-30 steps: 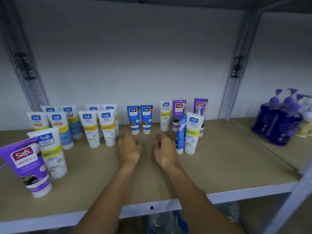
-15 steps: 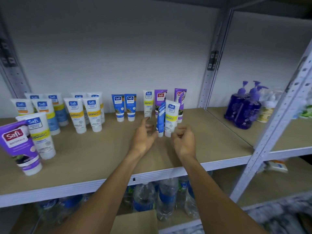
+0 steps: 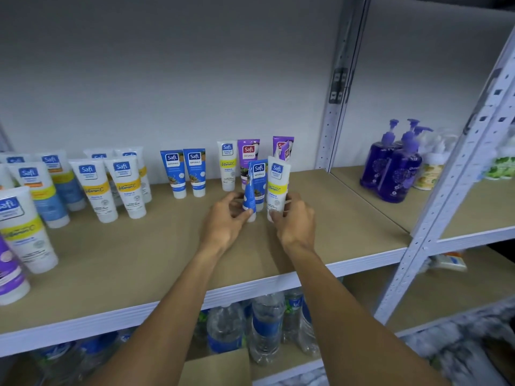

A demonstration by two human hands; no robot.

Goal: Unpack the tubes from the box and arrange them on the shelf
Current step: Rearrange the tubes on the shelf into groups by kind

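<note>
Your left hand pinches the blue tube low down, thumb and fingers curled round it just above its white cap; the tube tilts a little. Your right hand has its fingers curled round the bottom of the white tube with the yellow band, which stands upright on its cap. Both tubes are on the shelf, right of the middle, just in front of the purple tubes near the back wall.

Expect these tubes to be light, soft in the body and glossy enough to slip. A squeeze at mid-height would likely dent them or push the contents about, so keep your hold low, on the firmer shoulder beside the cap. They stand on narrow caps with the wide flat end on top, so they probably topple at a small nudge, and the neighbours are close enough to go down with them. Set each one straight before you let go.
</note>
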